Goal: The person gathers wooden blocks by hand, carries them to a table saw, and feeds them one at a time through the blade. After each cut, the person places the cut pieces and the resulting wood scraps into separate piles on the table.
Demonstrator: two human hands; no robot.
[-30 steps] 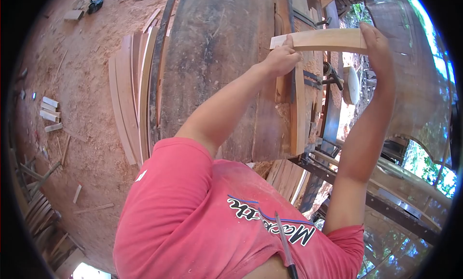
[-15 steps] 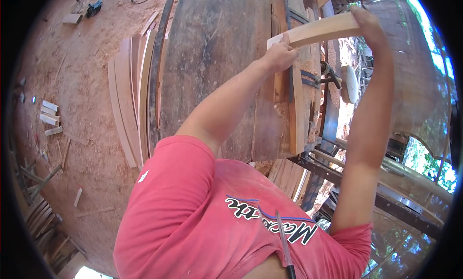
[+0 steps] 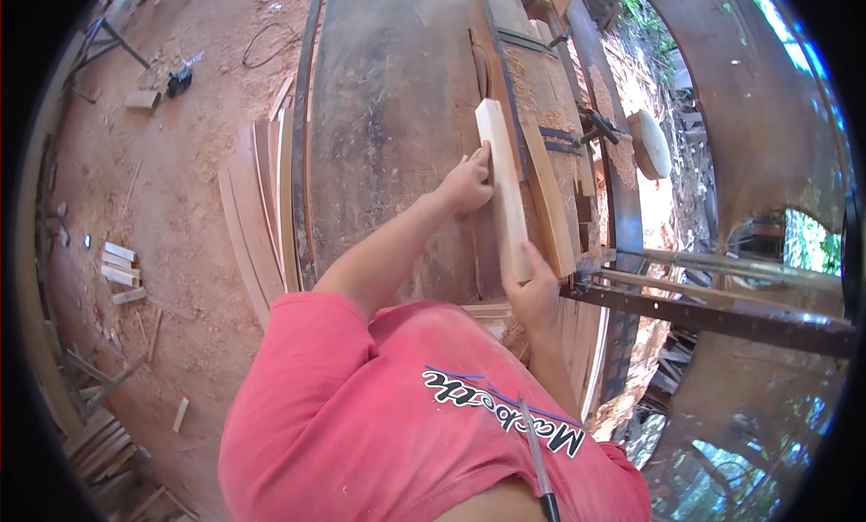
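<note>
A short, pale length of squared lumber (image 3: 505,184) lies lengthwise in both my hands, low over the right part of the dusty wooden worktable (image 3: 379,98). My left hand (image 3: 467,181) is closed against its left side, the index finger along the wood. Around its near end my right hand (image 3: 534,289) is wrapped, thumb on top. Just right of the piece run a dark metal-edged guide (image 3: 502,66) and a second strip of wood (image 3: 548,193).
Curved boards (image 3: 248,215) lean along the table's left edge. A clamp-like metal handle (image 3: 597,125) sits at the right, near a round pale disc (image 3: 649,145). Small offcuts (image 3: 122,269) lie on the dirt floor. A dark metal rail (image 3: 713,314) crosses at right.
The lumber has swung from crosswise, held out at the far right, to lengthwise over the table. My right hand has come down toward my body; my left has moved left and nearer.
</note>
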